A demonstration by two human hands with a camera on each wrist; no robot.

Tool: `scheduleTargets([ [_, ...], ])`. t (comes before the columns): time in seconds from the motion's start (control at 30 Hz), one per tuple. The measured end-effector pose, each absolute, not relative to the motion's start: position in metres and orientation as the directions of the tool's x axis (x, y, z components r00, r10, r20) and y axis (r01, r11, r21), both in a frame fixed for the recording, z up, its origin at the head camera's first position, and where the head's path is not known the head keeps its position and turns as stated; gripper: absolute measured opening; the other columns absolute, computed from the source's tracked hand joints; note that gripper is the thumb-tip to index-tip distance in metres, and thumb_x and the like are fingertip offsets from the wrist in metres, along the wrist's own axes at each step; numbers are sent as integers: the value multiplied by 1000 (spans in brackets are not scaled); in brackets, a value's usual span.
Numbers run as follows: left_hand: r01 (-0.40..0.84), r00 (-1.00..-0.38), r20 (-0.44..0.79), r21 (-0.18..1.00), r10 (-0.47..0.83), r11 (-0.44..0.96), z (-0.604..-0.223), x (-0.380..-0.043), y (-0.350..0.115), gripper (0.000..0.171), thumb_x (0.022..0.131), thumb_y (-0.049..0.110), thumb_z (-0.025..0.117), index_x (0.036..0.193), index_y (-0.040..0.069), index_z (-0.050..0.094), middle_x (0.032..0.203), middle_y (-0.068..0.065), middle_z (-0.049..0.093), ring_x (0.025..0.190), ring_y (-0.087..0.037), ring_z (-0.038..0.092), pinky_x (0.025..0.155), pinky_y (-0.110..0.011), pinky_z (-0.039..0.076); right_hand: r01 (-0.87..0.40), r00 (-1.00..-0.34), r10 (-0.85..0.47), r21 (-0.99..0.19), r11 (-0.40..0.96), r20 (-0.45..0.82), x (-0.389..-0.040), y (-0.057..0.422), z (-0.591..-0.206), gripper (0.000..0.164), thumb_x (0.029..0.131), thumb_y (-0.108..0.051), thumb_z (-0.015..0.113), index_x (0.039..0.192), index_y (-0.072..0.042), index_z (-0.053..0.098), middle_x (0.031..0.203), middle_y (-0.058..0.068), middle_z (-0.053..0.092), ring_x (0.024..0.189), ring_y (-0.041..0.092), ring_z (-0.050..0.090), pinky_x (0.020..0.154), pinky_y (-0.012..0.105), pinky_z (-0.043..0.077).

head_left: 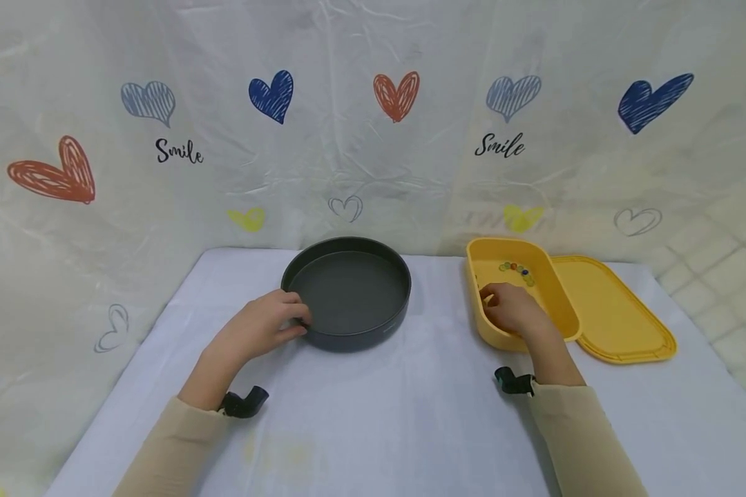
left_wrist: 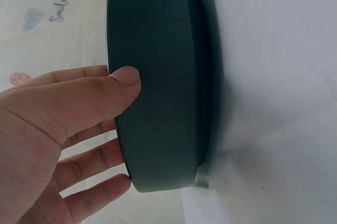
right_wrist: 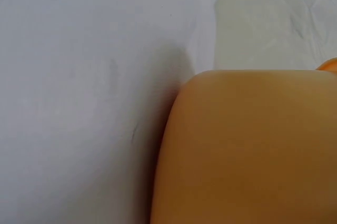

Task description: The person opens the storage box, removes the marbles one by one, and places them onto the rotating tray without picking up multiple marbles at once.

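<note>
A round dark grey pan [head_left: 348, 290] stands on the table. My left hand [head_left: 260, 328] holds its near-left rim; in the left wrist view the thumb [left_wrist: 124, 79] lies against the outer wall and the other fingers are on the rim's far side. My right hand [head_left: 511, 308] reaches down into a yellow rectangular box [head_left: 556, 304], fingers bent downward. What those fingertips touch is hidden. Several small round marbles [head_left: 513, 267] in mixed colours lie in a curved row at the box's far end. The right wrist view shows only the box's outer wall [right_wrist: 253, 145], not the hand.
A flat yellow lid [head_left: 622, 310] lies right of the box, against its side. White cloth [head_left: 373, 414] covers the table. Behind it hangs a pale sheet [head_left: 348, 159] printed with hearts. Each wrist wears a black camera mount [head_left: 245, 402].
</note>
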State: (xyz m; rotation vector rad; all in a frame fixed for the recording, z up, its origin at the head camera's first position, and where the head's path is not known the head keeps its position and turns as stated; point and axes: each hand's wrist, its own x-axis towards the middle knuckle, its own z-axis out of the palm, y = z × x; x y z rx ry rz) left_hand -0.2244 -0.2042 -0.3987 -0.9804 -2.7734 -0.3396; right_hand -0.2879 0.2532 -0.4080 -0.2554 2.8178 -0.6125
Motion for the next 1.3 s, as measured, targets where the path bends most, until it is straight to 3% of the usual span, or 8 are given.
scheduleTargets([
  [0.13, 633, -768, 245, 154, 591, 759, -400, -225, -204, 15, 81, 19, 84, 90, 26, 73, 93, 11, 63, 89, -14, 59, 73, -34, 52, -103, -954, -212, -433, 895, -211, -289, 253, -409, 26, 93, -10, 53, 116, -3, 64, 114, 23, 64, 102, 37, 58, 90, 53, 48],
  [0.33, 625, -777, 232, 165, 585, 763, -400, -225, -204, 15, 82, 19, 83, 90, 26, 72, 93, 11, 62, 88, -13, 59, 74, -33, 52, -99, -966, -196, -458, 883, -170, -290, 255, -411, 12, 92, -11, 56, 102, -8, 62, 100, 15, 64, 88, 29, 56, 75, 39, 47],
  [0.57, 618, -783, 220, 171, 581, 768, -398, -224, -203, 14, 83, 20, 83, 91, 26, 72, 93, 12, 61, 89, -13, 58, 74, -33, 51, -61, -979, -175, -669, 741, -104, -289, 255, -404, 23, 98, -14, 59, 118, -2, 59, 109, 19, 62, 84, 26, 62, 73, 30, 54],
  [0.77, 623, -779, 227, 175, 584, 762, -398, -224, -204, 15, 82, 20, 83, 90, 27, 73, 92, 13, 61, 89, -12, 58, 74, -33, 51, -80, -995, -90, -781, 620, 30, -286, 251, -397, 27, 100, -18, 60, 120, 1, 61, 113, 20, 62, 91, 29, 65, 74, 24, 57],
  [0.9, 634, -770, 239, 173, 592, 754, -398, -224, -203, 15, 82, 19, 84, 90, 26, 73, 91, 12, 61, 88, -13, 59, 73, -33, 51, -71, -997, -44, -885, 461, 57, -285, 246, -390, 36, 101, -23, 60, 125, 3, 58, 114, 15, 60, 92, 22, 65, 77, 21, 57],
  [1.03, 634, -770, 241, 173, 591, 754, -398, -224, -203, 16, 81, 19, 84, 89, 26, 72, 91, 11, 62, 88, -14, 59, 73, -34, 51, -69, -996, -70, -980, 189, 56, -284, 242, -384, 40, 99, -20, 64, 127, 8, 54, 108, 9, 63, 89, 16, 67, 80, 23, 57],
  [1.17, 632, -772, 238, 179, 590, 754, -398, -225, -204, 16, 81, 18, 84, 89, 25, 73, 92, 10, 63, 88, -14, 60, 74, -34, 52, -45, -988, -149, -998, -44, 52, -283, 237, -379, 37, 97, -15, 66, 124, 8, 55, 105, 6, 67, 91, 19, 69, 82, 27, 57],
  [1.3, 634, -770, 233, 177, 594, 753, -398, -226, -204, 15, 82, 18, 84, 89, 24, 73, 93, 9, 64, 88, -14, 60, 75, -34, 52, -18, -974, -221, -987, -157, 53, -280, 229, -375, 27, 98, -13, 64, 120, 2, 60, 103, 5, 69, 92, 20, 69, 85, 29, 57],
])
